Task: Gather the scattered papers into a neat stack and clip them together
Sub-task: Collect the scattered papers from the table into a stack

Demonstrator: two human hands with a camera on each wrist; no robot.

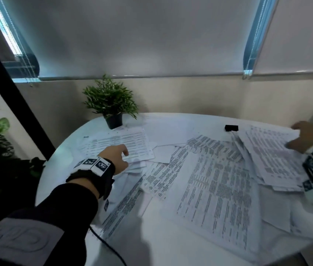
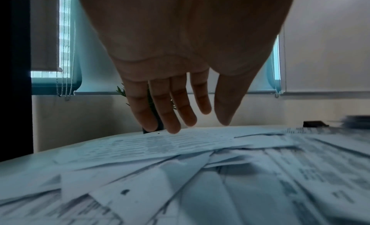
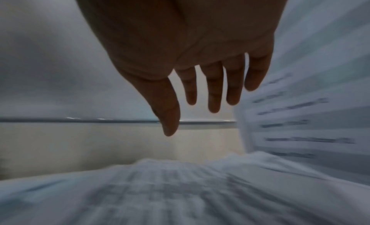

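Papers (image 1: 209, 181) lie scattered on the table (image 1: 171, 246) between both hands; the plant (image 1: 111, 104) stands beyond the left hand (image 1: 116, 157), the clip (image 1: 231, 128) left of the right hand (image 1: 309, 135).

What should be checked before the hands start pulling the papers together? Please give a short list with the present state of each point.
1. Left hand free, fingers straight above the papers: ok.
2. Right hand free: ok in the wrist view, though blurred.
3. Papers already in one stack: not ok, they lie scattered.
4. Black clip on the table, uncovered: ok.
5. Potted plant off the sheets: cannot tell.
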